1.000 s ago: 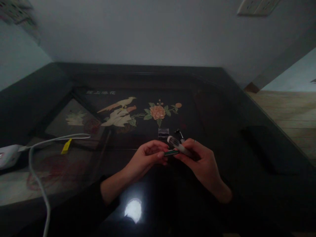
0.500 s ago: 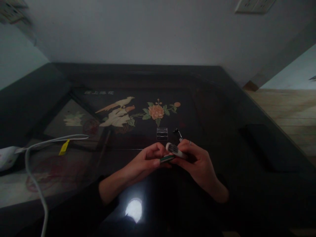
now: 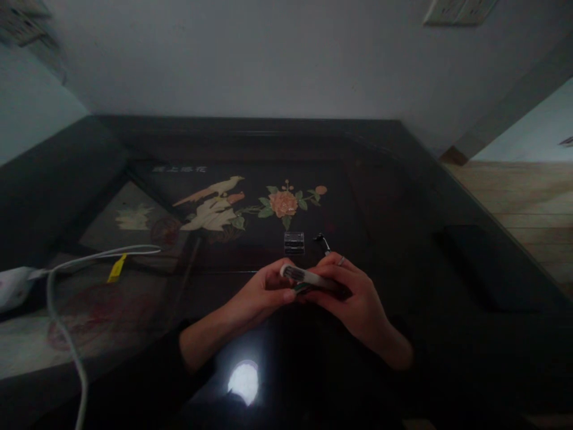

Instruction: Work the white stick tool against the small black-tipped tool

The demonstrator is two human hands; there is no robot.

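My left hand (image 3: pixel 267 288) is closed, with thumb and fingers pinching a small flat green-edged piece (image 3: pixel 302 287) that is mostly hidden by the fingers. My right hand (image 3: pixel 351 292) is closed around a whitish, bar-shaped object with a rounded end and dark slots or bristles (image 3: pixel 293 274); its exact kind I cannot make out. The rounded end lies above the green-edged piece, close to my left fingers. Just past my right fingertips shows a thin silvery rod with a black tip (image 3: pixel 323 242). Beyond both hands, a small clear box (image 3: pixel 294 243) with dark contents rests on the table.
The glossy black table (image 3: pixel 250 143) carries an inlaid bird and flower picture. At left lie a white charger (image 3: pixel 15 288), its white cable (image 3: pixel 67 334) and a yellow tag (image 3: pixel 117 269). A dark flat object (image 3: pixel 487 269) is at right. A wall (image 3: pixel 250 60) stands behind.
The whitish object's rounded end has moved left over the green-edged piece, now covering more of it. My right hand has shifted slightly left; my left hand is nearly still.
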